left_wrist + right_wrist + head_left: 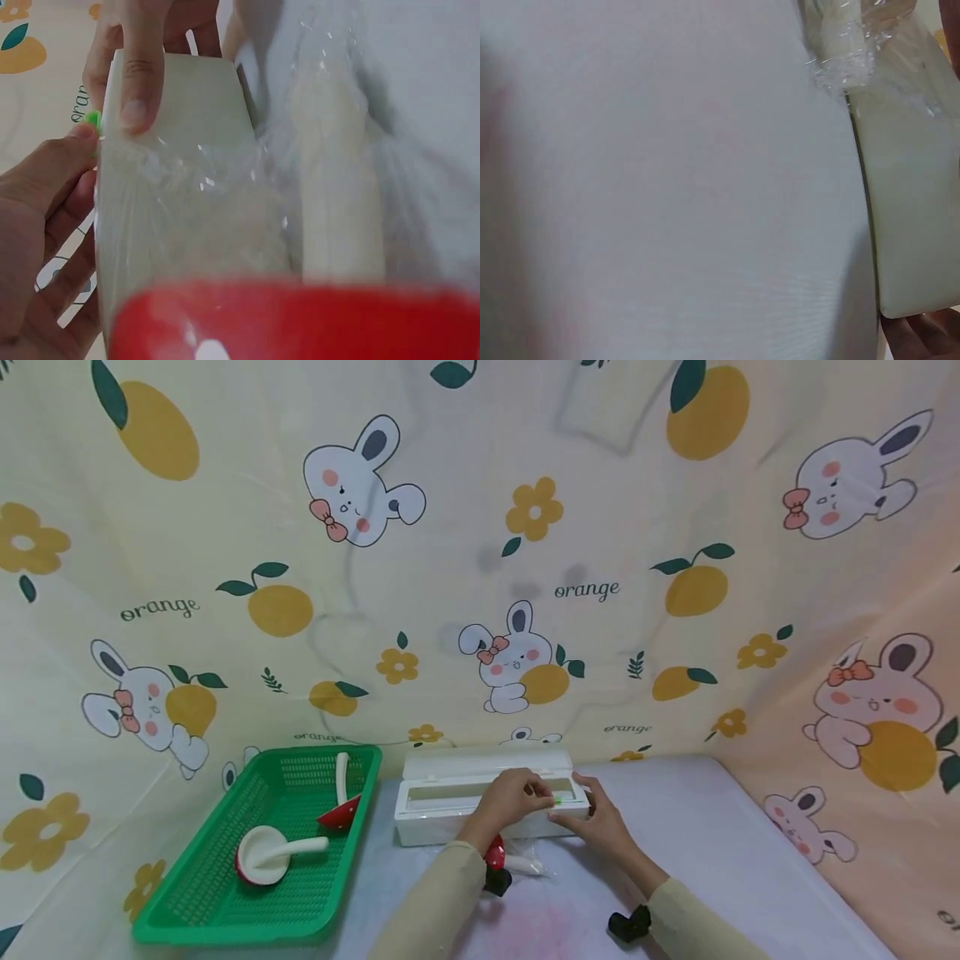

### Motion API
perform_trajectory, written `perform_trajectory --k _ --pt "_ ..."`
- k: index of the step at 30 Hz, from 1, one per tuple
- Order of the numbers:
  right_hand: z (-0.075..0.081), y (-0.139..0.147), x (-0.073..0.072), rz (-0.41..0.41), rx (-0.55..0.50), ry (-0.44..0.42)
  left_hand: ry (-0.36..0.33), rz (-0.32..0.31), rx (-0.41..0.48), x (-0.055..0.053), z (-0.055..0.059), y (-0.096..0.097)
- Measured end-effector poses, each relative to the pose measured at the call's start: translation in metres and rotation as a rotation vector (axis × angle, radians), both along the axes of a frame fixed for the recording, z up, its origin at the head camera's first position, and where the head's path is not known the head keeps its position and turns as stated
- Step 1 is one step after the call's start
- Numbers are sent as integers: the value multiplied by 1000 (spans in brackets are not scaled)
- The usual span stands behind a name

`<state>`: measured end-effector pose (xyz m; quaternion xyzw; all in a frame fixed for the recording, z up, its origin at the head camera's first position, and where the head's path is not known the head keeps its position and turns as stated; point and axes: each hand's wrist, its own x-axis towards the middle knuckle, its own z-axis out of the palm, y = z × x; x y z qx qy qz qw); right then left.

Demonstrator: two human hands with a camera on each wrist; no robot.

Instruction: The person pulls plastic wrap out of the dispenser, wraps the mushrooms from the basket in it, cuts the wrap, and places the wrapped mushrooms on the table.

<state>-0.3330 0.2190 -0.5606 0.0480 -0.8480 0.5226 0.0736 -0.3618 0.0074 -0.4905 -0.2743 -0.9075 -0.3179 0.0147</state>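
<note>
Head view, white box (418, 828): sits on the table (697, 827) in front of the patterned cloth (607, 668); its lid (487, 764) stands raised along the back edge, exposing the long opening.
Head view, left grip (513, 797): the person's hand reaches over the box and pinches a green tab (557, 800) near the right end of the opening.
Head view, right grip (602, 825): clamped on the right end of the box, thumb against the front face.
Head view, wrapped ladle (495, 852): lies just before the box, white handle pointing right, partly behind the left forearm.
Head view, green basket (225, 935): stands beside the box, on its left; I count two ladles inside, a near ladle (262, 856) and a far ladle (341, 812).
Left wrist view, green tab: located at the box edge, under the left thumb tip; the opposing fingertip is hidden.
Left wrist view, clear film (202, 225): covers part of the box face and the ladle handle; the red bowl fills the bottom edge.
Right wrist view, box end: right-hand fingertips show beside it; the film-covered handle appears above.
</note>
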Motion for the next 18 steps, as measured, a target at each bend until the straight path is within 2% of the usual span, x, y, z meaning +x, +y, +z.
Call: perform_trajectory --k 6,9,14,18 --pt "-1 1 -1 -1 6 -5 -39 -41 4 -1 2 -6" --pt "-2 1 -1 -15 10 -4 -35 -53 -19 -3 3 -6" --pt "-2 2 -2 -20 -9 -5 5 -45 -93 -4 5 -7" --pt "-1 3 -1 -15 -21 -15 -14 -37 -96 -5 5 -13"
